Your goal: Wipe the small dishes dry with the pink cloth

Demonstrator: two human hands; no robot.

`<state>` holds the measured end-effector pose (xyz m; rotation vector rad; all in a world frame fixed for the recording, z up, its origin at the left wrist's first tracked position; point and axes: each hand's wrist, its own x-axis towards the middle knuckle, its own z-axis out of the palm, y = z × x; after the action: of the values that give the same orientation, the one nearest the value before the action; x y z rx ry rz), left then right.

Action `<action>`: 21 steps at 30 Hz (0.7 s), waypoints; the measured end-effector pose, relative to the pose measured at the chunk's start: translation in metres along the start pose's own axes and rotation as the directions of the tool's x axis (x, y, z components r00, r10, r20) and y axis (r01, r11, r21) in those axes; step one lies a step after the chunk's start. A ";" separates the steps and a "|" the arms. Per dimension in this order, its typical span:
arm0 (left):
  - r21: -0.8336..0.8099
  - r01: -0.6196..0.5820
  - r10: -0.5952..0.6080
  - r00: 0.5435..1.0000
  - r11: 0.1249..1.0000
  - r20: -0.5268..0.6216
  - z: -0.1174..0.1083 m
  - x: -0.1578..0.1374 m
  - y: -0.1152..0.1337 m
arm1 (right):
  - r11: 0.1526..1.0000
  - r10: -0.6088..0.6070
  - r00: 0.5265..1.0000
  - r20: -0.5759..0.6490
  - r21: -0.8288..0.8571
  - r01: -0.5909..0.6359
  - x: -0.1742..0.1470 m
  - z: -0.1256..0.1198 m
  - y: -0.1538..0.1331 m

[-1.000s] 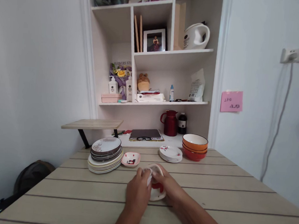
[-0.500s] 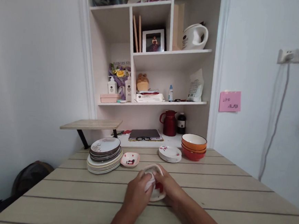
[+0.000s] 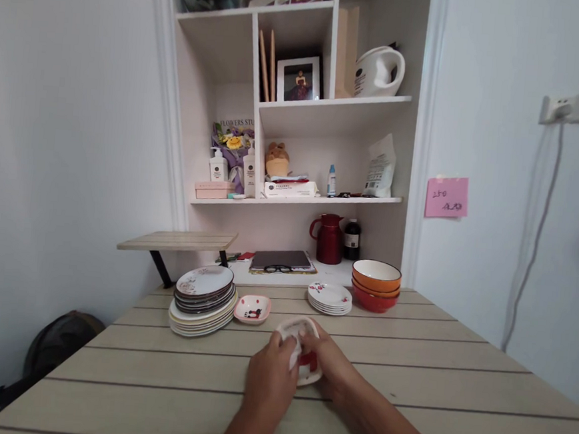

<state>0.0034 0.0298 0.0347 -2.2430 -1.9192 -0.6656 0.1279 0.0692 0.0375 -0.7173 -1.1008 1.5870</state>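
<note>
Head view, left fingers (image 3: 276,340) pinching white cloth (image 3: 295,357) inside dish (image 3: 309,374), right fingers (image 3: 312,342) gripping dish

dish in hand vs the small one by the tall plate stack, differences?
The held dish tilts toward the camera in the right hand; the table dish sits flat on the tabletop.
The held dish has a white cloth or tissue, gripped by the left hand, inside it, partly hiding its decoration; the table dish's inside is uncovered.
Both have red decoration inside.

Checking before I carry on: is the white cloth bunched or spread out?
Bunched: the white cloth shows as a crumpled wad at the left hand, against the dish.
</note>
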 end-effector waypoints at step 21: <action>-0.005 0.131 -0.131 0.990 0.991 -0.049 0.006 0.005 -0.001 | 0.999 -0.009 1.000 0.016 -0.037 0.010 -0.003 0.003 -0.002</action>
<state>0.0046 0.0368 0.0314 -2.0952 -2.0565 -0.7319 0.1275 0.0654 0.0404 -0.7245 -1.1457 1.5703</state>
